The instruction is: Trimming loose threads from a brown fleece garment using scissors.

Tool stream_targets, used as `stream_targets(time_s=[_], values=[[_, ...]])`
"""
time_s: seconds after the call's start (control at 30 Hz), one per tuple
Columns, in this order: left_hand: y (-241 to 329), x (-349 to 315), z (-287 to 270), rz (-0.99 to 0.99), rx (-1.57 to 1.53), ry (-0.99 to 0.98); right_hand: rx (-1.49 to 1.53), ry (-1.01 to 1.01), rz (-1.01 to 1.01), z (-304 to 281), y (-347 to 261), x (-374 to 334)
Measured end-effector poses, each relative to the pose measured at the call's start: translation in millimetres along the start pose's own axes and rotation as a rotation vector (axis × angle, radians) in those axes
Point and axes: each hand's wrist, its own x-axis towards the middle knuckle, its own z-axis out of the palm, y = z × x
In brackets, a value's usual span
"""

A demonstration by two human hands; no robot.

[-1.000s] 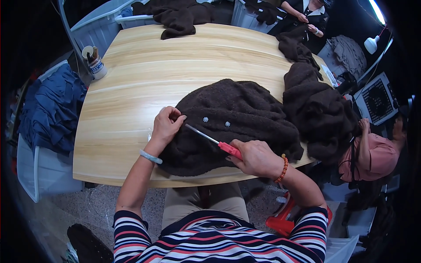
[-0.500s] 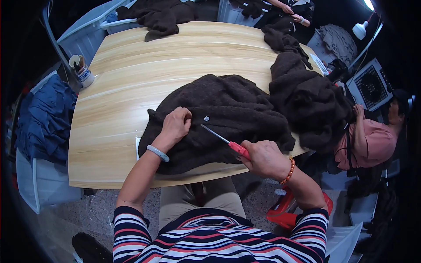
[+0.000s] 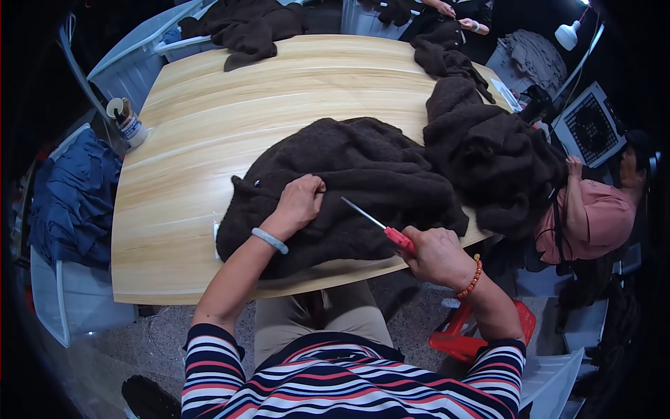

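A dark brown fuzzy garment (image 3: 356, 157) lies bunched on the table in front of me. My left hand (image 3: 302, 202) rests on it with its fingers curled and pinched into the cloth; the fingertips are partly hidden. A small pale spot (image 3: 257, 183) shows on the garment to the left of that hand. My right hand (image 3: 438, 255) is wrapped round the red handle of a tool with a thin metal shaft (image 3: 364, 212). Its tip points up and left over the garment, to the right of my left hand. I cannot tell whether the tip touches the cloth.
More dark brown garments (image 3: 488, 160) are heaped on the right of the wooden table (image 3: 188, 160). A person in pink (image 3: 590, 216) is at the right; another's hands (image 3: 457, 17) show at the back. A tool cup (image 3: 131, 129) stands at the left edge, beside a blue cloth pile (image 3: 73, 199).
Both hands have shifted a little to the right, the red-handled tool with the right one. The pale round ornament that showed beside my left hand is no longer visible.
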Motion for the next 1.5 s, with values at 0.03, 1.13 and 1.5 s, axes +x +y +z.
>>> stream_targets(time_s=[0.03,1.13,1.5], values=[[-4.8,-1.2,1.8,0.005,-0.006,-0.001,-0.016,-0.013,-0.012,-0.4,2.6,-2.6],[77.2,-25.5,-13.9,0.104,0.133,-0.139,0.331,0.341,0.146,8.6,118.1,87.9],[40.0,-18.3,10.2,-0.52,-0.88,-0.132,0.252,0.224,0.044,9.7,85.2,0.8]])
